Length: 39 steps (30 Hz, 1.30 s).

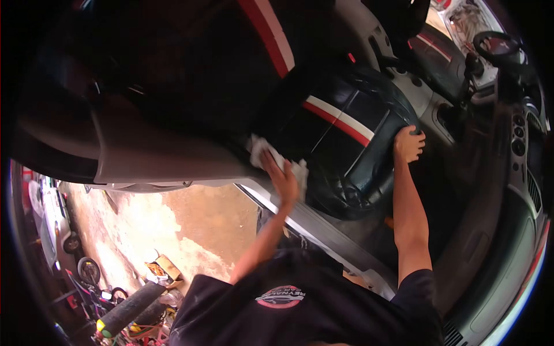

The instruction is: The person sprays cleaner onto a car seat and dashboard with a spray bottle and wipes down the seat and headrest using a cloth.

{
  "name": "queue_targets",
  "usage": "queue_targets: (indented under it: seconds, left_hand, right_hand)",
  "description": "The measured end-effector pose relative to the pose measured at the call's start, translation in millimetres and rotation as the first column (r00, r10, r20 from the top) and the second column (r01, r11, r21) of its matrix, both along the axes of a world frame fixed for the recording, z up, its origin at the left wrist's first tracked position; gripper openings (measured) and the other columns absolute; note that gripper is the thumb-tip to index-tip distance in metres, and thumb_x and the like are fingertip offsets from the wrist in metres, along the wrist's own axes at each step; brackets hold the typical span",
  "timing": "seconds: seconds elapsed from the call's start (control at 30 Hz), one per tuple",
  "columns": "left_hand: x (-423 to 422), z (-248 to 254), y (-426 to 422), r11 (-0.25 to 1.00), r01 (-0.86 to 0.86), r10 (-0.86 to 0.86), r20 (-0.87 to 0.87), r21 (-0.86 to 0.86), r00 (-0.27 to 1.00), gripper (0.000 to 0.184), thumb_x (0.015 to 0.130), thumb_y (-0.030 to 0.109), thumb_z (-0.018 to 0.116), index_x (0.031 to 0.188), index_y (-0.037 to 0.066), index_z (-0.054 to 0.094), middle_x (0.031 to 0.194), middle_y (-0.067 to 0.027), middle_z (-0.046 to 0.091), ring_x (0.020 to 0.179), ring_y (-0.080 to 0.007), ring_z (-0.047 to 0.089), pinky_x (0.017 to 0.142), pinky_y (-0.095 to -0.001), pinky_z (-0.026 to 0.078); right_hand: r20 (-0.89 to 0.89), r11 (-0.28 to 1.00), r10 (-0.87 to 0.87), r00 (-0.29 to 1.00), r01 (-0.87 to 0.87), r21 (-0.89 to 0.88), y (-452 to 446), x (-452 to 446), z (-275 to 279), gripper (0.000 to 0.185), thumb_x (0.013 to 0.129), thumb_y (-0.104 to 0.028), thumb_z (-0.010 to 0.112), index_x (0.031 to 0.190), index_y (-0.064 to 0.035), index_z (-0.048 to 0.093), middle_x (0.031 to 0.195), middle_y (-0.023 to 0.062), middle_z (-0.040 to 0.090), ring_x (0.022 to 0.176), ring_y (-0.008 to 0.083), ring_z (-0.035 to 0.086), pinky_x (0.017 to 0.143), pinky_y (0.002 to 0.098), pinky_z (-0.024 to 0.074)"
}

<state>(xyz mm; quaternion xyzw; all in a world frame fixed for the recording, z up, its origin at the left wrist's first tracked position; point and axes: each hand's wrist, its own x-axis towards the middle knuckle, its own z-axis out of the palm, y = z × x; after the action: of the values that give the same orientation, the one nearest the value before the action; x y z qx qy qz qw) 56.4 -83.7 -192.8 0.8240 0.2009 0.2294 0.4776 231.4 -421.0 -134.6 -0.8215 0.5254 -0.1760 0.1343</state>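
Dark car interior wraps around both hands, with a sunlit concrete floor visible through the doorway, outward from the left grip. The long grey dashboard runs well to the right of the right grip, and the wearer's black shirt, with a round red-and-white logo on the chest, lies below both grips. Between the two grips sits the black seat cushion, crossed by a white-and-red stripe. A pale door sill slants below the left grip, toward the right forearm. Past the right grip, up toward the steering wheel, is the grey centre console.

The right forearm reaches almost straight up from its short sleeve. At its end, the right grip rests on the edge of the cushion, fingers bent and slightly parted, pinching nothing that shows. The left forearm angles up and inward, the back of the hand facing the camera. The left grip is closed on a bunched white cloth, which pokes out on both sides of the fingers, at the side of the cushion near the sill. Smallest is a red buckle, above both grips, beyond the cushion.
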Motion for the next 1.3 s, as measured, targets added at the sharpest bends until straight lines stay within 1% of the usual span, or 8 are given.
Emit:
queue_targets:
  seconds: [0.1,0.37,0.7,0.97,1.1,1.17,1.23,1.3]
  left_hand:
    - [-49,7,-50,0.967,-0.120,0.097,-0.112,-0.225,0.989,0.079,0.108,0.038,0.051,0.163,-0.006,0.018,0.170,-0.0305,0.015,0.159,-0.0442,0.015,0.129,-0.0498,0.014]
    - [59,-5,53,0.985,-0.023,0.055,-0.182,0.173,0.982,0.071,0.108,0.032,0.052,0.163,-0.004,0.024,0.173,-0.0245,0.015,0.161,-0.0429,0.009,0.129,-0.0530,0.013]
    - [-35,100,-76,0.487,0.781,-0.698,-0.363,0.391,0.617,0.088,0.097,0.041,0.064,0.161,-0.007,0.027,0.169,-0.0262,0.027,0.160,-0.0429,0.018,0.127,-0.0577,0.014]
    - [91,71,-125,0.372,0.782,-0.815,-0.228,0.500,0.533,0.084,0.102,0.048,0.057,0.161,-0.005,0.028,0.170,-0.0227,0.026,0.159,-0.0420,0.018,0.127,-0.0559,0.017]
    - [60,72,-124,0.277,0.848,-0.890,-0.212,0.451,0.404,0.079,0.104,0.039,0.056,0.162,-0.004,0.026,0.170,-0.0241,0.025,0.159,-0.0438,0.017,0.129,-0.0548,0.015]
    - [57,70,-126,0.408,0.902,-0.910,-0.015,0.139,0.414,0.065,0.101,0.020,0.056,0.159,-0.002,0.036,0.166,-0.0234,0.035,0.156,-0.0402,0.028,0.128,-0.0509,0.021]
    - [77,89,-97,0.564,0.803,-0.792,0.148,-0.191,0.592,0.049,0.097,0.006,0.054,0.146,-0.001,0.052,0.147,-0.0175,0.054,0.141,-0.0316,0.048,0.120,-0.0449,0.037]
    - [112,69,-59,0.749,0.609,-0.544,0.283,-0.260,0.790,0.031,0.097,-0.006,0.048,0.120,0.001,0.067,0.122,-0.0134,0.073,0.115,-0.0248,0.070,0.102,-0.0346,0.053]
  right_hand:
    - [-0.014,1.000,0.001,1.000,0.000,0.021,1,-2,0,0.060,0.102,-0.054,0.041,0.146,-0.0135,0.052,0.141,0.0173,0.059,0.126,0.0399,0.060,0.103,0.0548,0.0467]
    - [-0.003,0.998,-0.011,1.000,0.011,-0.062,-3,-2,-9,0.057,0.100,-0.052,0.046,0.140,-0.0132,0.055,0.136,0.0171,0.061,0.122,0.0402,0.061,0.100,0.0546,0.0486]
    - [0.010,0.999,-0.005,1.000,0.005,0.040,7,-5,8,0.059,0.101,-0.050,0.043,0.144,-0.0109,0.053,0.140,0.0187,0.058,0.126,0.0404,0.057,0.105,0.0526,0.0449]
    - [0.003,0.965,0.179,0.984,-0.176,0.194,-17,-15,3,0.069,0.102,-0.059,0.046,0.148,-0.0076,0.050,0.151,0.0221,0.048,0.137,0.0438,0.047,0.112,0.0591,0.0377]
    - [0.342,0.783,0.618,0.708,-0.516,-0.347,18,-78,62,0.056,0.105,-0.034,0.056,0.151,-0.0032,0.047,0.157,0.0244,0.043,0.143,0.0432,0.042,0.120,0.0552,0.0298]
    - [0.659,0.532,0.643,0.389,-0.846,-0.020,64,-111,91,0.056,0.101,-0.016,0.059,0.153,-0.0007,0.043,0.148,0.0221,0.054,0.139,0.0399,0.048,0.120,0.0442,0.0354]
    - [0.758,0.385,0.471,0.450,-0.879,0.282,105,-128,43,0.062,0.099,-0.013,0.059,0.156,-0.0002,0.039,0.153,0.0211,0.050,0.143,0.0398,0.047,0.122,0.0431,0.0356]
    - [0.427,0.479,0.784,0.450,-0.877,0.045,119,-148,40,0.062,0.101,-0.017,0.056,0.158,-0.0005,0.036,0.160,0.0208,0.044,0.151,0.0384,0.038,0.126,0.0457,0.0287]
